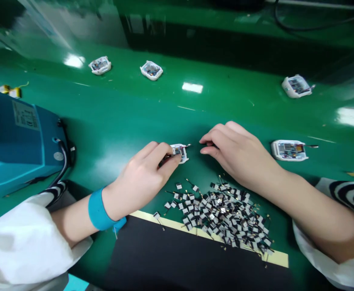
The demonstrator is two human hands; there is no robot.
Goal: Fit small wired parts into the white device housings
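Observation:
A white smartwatch case (183,158) with its circuit board showing lies on the green mat, and my left hand (148,169) grips its left side between thumb and fingers. A short lead sticks out from its upper right corner. Just right of that case, my right hand (234,149) hovers with curled fingers; a small gap shows between thumb and index fingertip, with nothing visible in it. Below both hands spreads a heap of small grey-and-black parts (225,214) with short leads and gold tips, some lying on a pale yellow strip (276,257).
More open white watch cases sit around: one right of my right hand (289,150), one farther back (296,86), two behind (151,70). A blue machine (19,137) with a black cable stands left. A black sheet (179,258) covers the front.

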